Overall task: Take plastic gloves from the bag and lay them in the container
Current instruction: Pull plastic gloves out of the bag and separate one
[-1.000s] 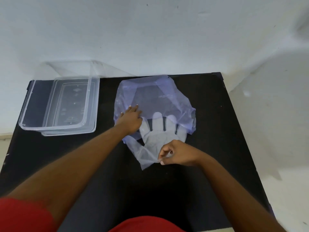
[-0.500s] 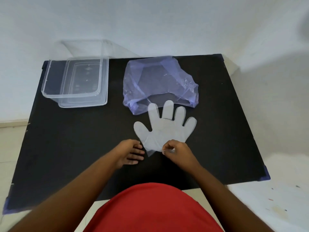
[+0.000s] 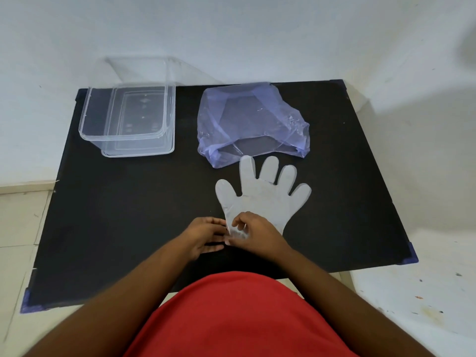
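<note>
- the right hand [image 3: 253,233] is curled over the cuff end of the plastic glove [image 3: 268,195], thumb and forefinger closed together on the thin film at its near left corner.
- the left hand [image 3: 206,237] lies just beside the right hand, on its left, touching it; its fingers [image 3: 215,222] reach to the same cuff edge, bent and close together. whether they actually nip the film or only rest against it cannot be told.
- the plastic glove lies flat on the black table top [image 3: 116,215], stretching away from both hands, its five finger shapes spread and pointing to the far side.
- just beyond the glove's fingertips, farther from the hands, sits the bluish see-through bag [image 3: 257,119], crumpled, its mouth turned toward the hands; the glove's longest fingertip comes right up to the bag's near edge.
- the clear container [image 3: 123,135] stands well apart from both hands, far and to the left of the left hand, at the far left of the table top, open side up. it seems to rest on a second clear piece, a lid or tray, that shows along its near and right sides.
- nearest the camera, below the forearms, a red garment [image 3: 231,318] fills the lower middle.
</note>
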